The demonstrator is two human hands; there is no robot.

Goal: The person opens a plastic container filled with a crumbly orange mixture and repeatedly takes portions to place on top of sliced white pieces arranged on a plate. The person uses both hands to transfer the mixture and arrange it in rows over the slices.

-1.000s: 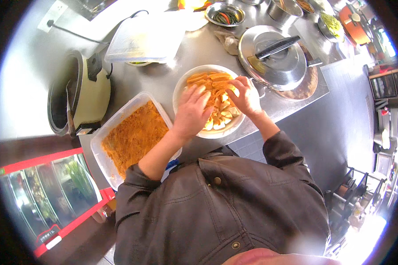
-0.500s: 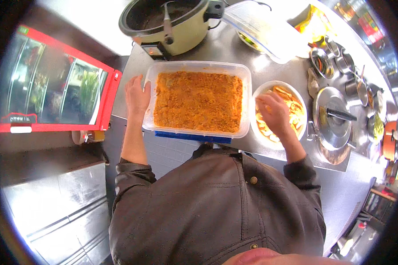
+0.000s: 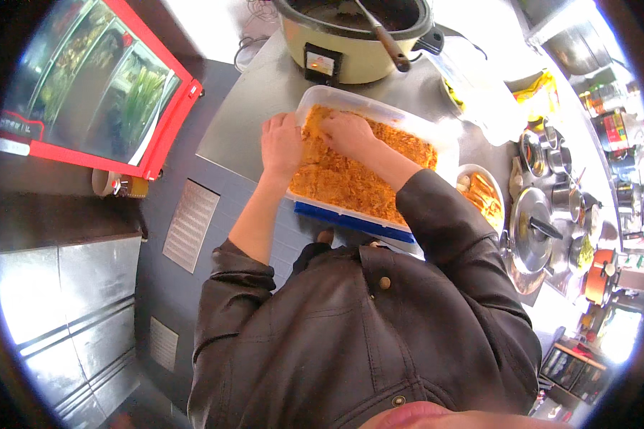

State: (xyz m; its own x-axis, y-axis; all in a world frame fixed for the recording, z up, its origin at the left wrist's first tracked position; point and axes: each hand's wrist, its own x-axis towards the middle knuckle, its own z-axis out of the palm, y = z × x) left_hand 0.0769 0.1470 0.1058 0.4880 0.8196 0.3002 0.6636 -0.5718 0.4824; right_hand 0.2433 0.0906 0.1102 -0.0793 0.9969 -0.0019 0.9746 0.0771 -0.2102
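A clear plastic tub (image 3: 447, 154) holds a layer of orange-red, crumbly food (image 3: 358, 175). My right hand (image 3: 347, 134) reaches across to the tub's far left corner. Its fingers are closed low against the food, and what they hold, if anything, cannot be made out. Beside it, my left hand (image 3: 282, 143) rests along the tub's left rim, fingers forward and not wrapped round anything I can see. To the right, partly behind my right sleeve, is a white bowl (image 3: 501, 207) of orange-coated slices (image 3: 481, 194).
Behind the tub stands a cream-coloured cooker (image 3: 358, 61), a wooden-handled utensil (image 3: 390, 46) leaning in it. A lidded steel pot (image 3: 531, 232) and several small metal pots (image 3: 564, 200) crowd the right side. A red-framed glass cabinet (image 3: 182, 107) stands left.
My right hand has left the bowl of slices and moved left into the tub's far corner. My left hand stays at the tub's left side. The whole view has turned and shifted.
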